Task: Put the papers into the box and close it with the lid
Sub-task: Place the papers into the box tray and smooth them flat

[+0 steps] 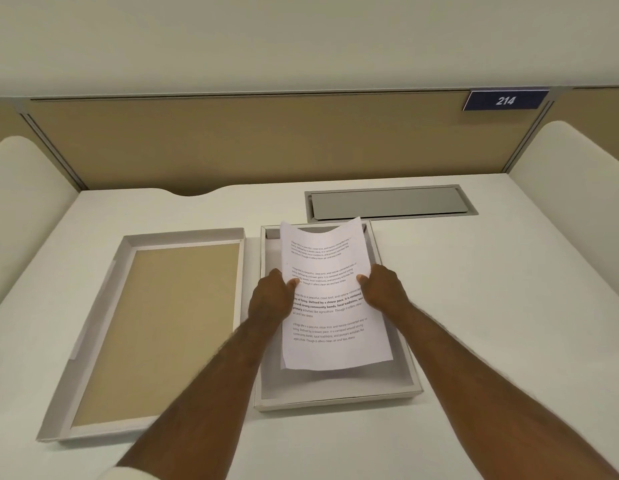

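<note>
The lid (155, 334) lies upturned at left, just beside the open box (336, 393). Left hand (271, 294) and right hand (382, 289) pinch opposite long edges of the printed papers (330, 306), held directly above the box, long axes roughly aligned.

Blue rectangular "214" sign (505, 100) sits upper right on the tan fabric partition panel (232, 143). Below it there's a grey metal cable flap (387, 201) set into the white desk (491, 289).

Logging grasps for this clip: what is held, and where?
The papers, pinched at their long side edges: left hand on one, right hand on the other, above the box.
</note>
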